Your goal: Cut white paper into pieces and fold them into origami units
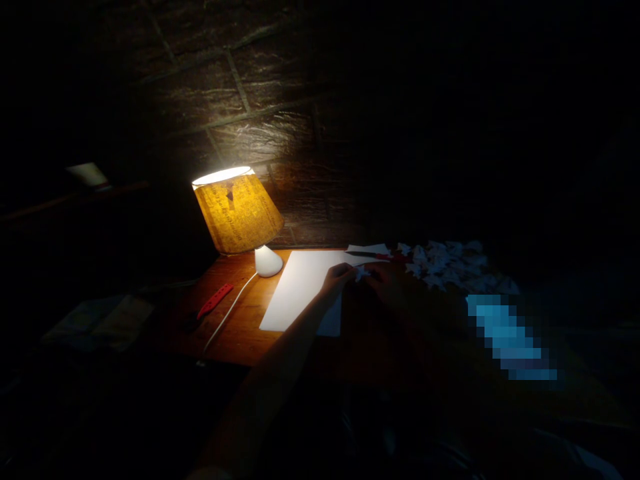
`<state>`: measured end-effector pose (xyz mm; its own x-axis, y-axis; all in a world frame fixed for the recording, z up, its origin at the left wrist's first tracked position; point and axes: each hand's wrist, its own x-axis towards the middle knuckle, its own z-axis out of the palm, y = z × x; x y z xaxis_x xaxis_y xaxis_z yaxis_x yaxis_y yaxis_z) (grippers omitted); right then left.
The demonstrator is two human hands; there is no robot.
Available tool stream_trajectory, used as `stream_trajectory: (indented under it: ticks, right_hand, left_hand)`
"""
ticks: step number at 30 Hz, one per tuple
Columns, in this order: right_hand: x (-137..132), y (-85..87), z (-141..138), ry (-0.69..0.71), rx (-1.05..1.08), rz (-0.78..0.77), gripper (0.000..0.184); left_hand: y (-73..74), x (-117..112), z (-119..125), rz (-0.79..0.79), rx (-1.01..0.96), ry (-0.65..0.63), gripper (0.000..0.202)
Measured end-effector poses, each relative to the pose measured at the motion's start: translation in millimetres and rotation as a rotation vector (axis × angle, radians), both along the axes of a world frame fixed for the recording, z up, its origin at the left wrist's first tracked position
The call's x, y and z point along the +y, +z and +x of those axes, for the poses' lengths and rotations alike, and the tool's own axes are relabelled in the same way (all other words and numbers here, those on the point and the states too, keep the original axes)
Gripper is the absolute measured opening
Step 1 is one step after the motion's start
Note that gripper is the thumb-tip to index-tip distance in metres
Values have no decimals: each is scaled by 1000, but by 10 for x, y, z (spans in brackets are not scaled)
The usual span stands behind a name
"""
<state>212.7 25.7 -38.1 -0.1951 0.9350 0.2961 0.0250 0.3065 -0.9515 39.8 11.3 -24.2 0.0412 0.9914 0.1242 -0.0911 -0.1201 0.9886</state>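
Observation:
A small, crumpled-looking white paper piece [361, 272] sits between my two hands above the table. My left hand [338, 279] pinches it from the left, over the right side of a large white paper sheet [297, 293]. My right hand [383, 283] closes on its other side, though deep shadow covers much of the fingers. Just beyond them lies a tool with a dark blade and red handle [367, 255], partly on another white paper [371, 249]. To the right spreads a heap of small folded white paper pieces [445, 263].
A lit lamp [237, 213] with a yellow shade stands at the table's back left, its white cord [230, 313] running to the front edge. A red-handled tool [215, 300] lies left of the cord. A pixelated blue patch [510, 337] glows at right. Surroundings are very dark.

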Motion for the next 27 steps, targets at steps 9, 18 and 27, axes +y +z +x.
stream_trajectory:
  ticks: [9, 18, 27]
  right_hand:
    - [-21, 39, -30, -7, 32, -13, 28]
    - [-53, 86, -40, -6, 50, -46, 30]
    - [0, 50, -17, -51, 8, -3, 32]
  left_hand:
    - [-11, 5, 0, -25, -2, -23, 59]
    - [33, -11, -16, -27, -48, -37, 57]
    - [2, 25, 6, -21, -77, -28, 54]
